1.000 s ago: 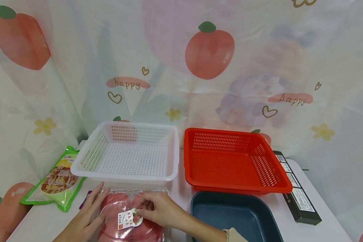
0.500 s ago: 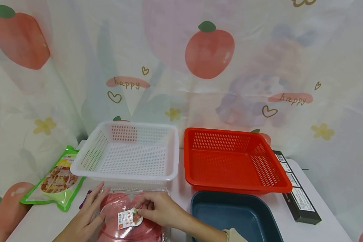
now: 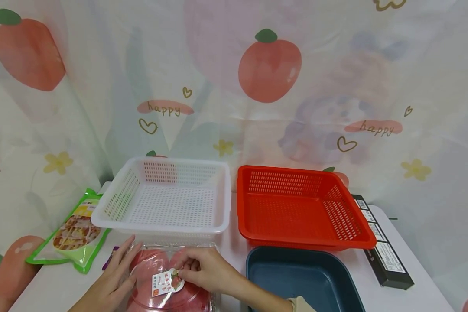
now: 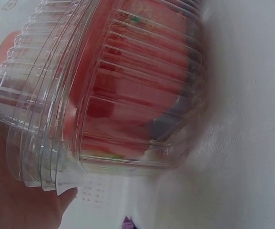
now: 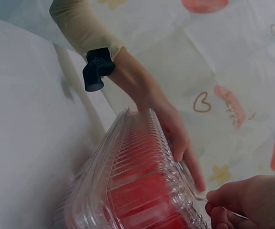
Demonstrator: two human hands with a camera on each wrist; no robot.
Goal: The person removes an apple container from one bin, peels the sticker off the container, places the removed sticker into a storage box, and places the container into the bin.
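Note:
A clear plastic clamshell box with pink-red round contents lies at the table's near side; in the left wrist view its ribbed wall shows. On its lid sits a white label with a printed fruit picture. My right hand pinches the label's right end between thumb and index finger, other fingers curled. Fingers extended, my left hand rests along the lid's left edge. From the right wrist, the box appears between my left hand and my right hand.
Behind the box stands a white basket, beside a red basket. A dark blue tray is at right, a long black box beyond it. At left lie a green food bag and a small purple packet.

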